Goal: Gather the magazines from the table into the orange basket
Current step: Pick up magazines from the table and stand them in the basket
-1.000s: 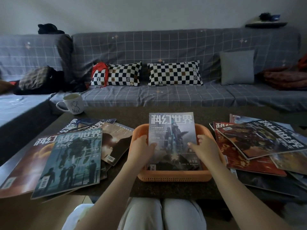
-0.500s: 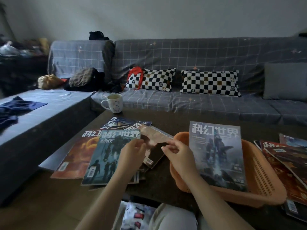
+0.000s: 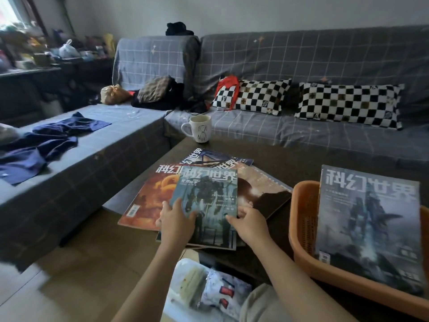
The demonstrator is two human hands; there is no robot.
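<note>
Dark table [image 3: 301, 168] has the orange basket [image 3: 304, 226] off to the right hand's [image 3: 249, 225] right, one magazine [image 3: 369, 228] already in it. Both hands grip the teal magazine [image 3: 209, 201] topping the pile [image 3: 148, 203]; left hand [image 3: 177, 220] on its left edge. White mug [image 3: 199, 129] beyond.

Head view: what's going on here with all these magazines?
A person is clearing magazines off the table. One magazine already lies in the orange basket. The left hand and right hand both grip the lower edge of the teal-covered magazine atop the pile beside the basket.
</note>
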